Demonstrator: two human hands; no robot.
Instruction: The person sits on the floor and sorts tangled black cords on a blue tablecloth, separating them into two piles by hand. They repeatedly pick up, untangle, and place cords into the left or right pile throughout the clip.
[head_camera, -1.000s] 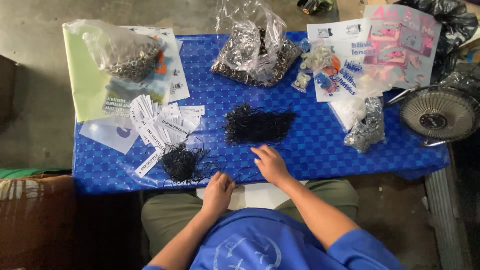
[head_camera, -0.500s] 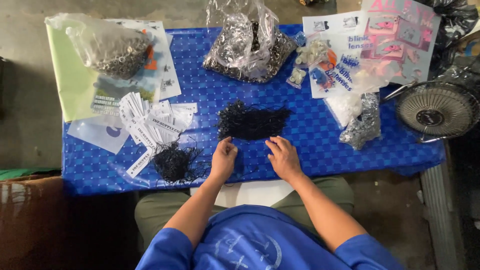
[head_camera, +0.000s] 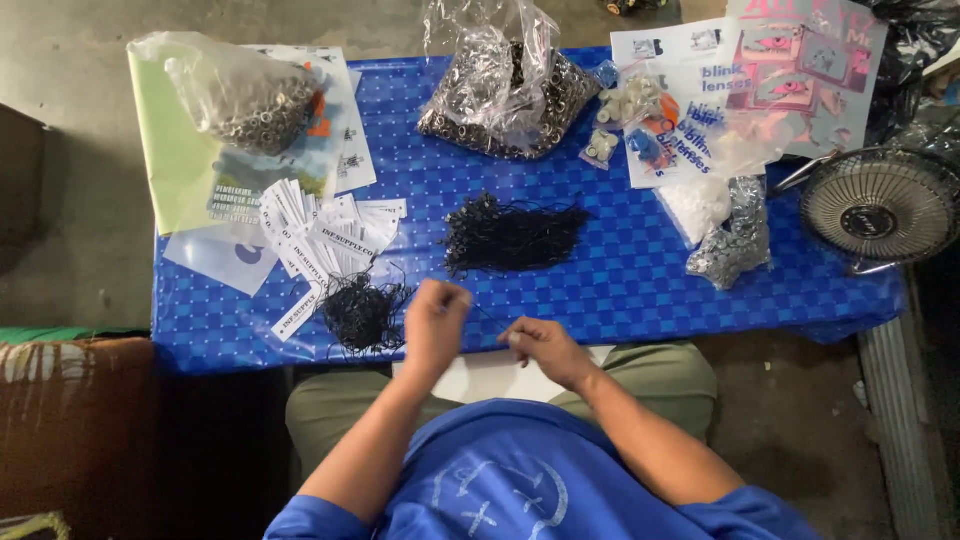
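Showing two bare hands at the near edge of a counter (head_camera: 620, 290) covered in blue checked cloth. Left hand (head_camera: 436, 322) curled nearly closed, fingertips pinched together on one end of a thin black cord (head_camera: 490, 318); right hand (head_camera: 541, 345) likewise curled, thumb and forefinger pinched on the other end. Cord stretched between the two hands, long axis running from upper left to lower right, roughly along the counter's near edge; too fine to tell more.

Just left of the left hand: small tangle of black cords (head_camera: 362, 312), lying on the cloth and touching a fan of white printed tags (head_camera: 325, 235). Beyond the hands, toward mid-counter: larger heap of black cords (head_camera: 512, 235), long axis left to right. At the far edge: clear bag of metal rings (head_camera: 508, 85) in the middle, second clear bag of rings (head_camera: 245, 95) at far left, resting on green and white printed sheets (head_camera: 185, 170). To the right: printed cards with small packets (head_camera: 690, 120), crumpled clear bag of silvery pieces (head_camera: 735, 240), and small wire-guard fan (head_camera: 880, 210) overhanging the right edge of the counter.
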